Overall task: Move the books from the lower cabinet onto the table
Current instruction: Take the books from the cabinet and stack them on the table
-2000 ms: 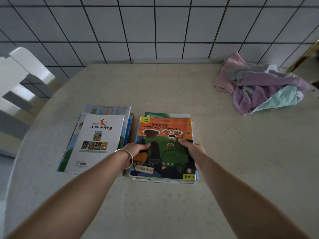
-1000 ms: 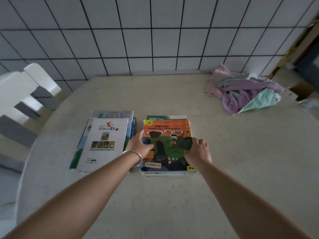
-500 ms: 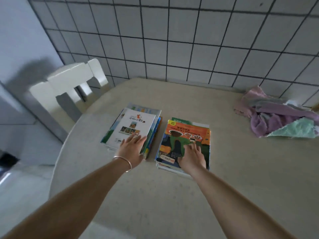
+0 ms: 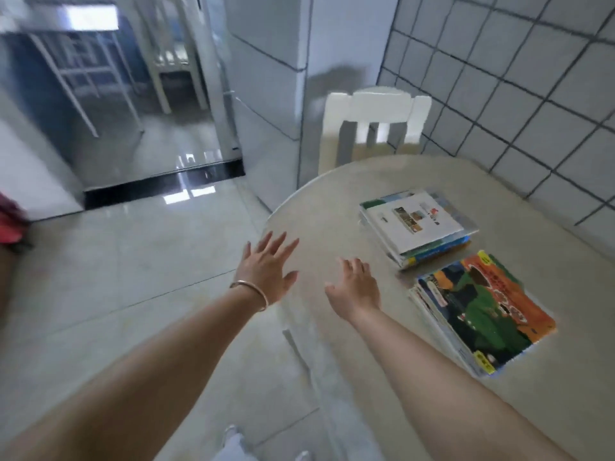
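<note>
Two stacks of books lie on the beige table [image 4: 336, 201] at the right of the view. The far stack [image 4: 417, 224] has a white cover on top; the near stack [image 4: 482, 311] shows an orange and green cover. My left hand [image 4: 266, 271], with a bangle on the wrist, hangs over the table's left edge, fingers spread, holding nothing. My right hand [image 4: 356, 287] hovers above the bare tabletop left of the stacks, open and empty. The lower cabinet is not in view.
A white chair [image 4: 372, 124] stands behind the table against the tiled wall [image 4: 519, 94]. Glossy tile floor [image 4: 126, 261] stretches left to a dark threshold [image 4: 159, 188] and a room with table and chair legs. Something red [image 4: 10, 221] sits at the left edge.
Both hands have let go of the book stacks and lifted away to the left. The view has swung left, so the stacks now sit at the right and the floor and doorway appear.
</note>
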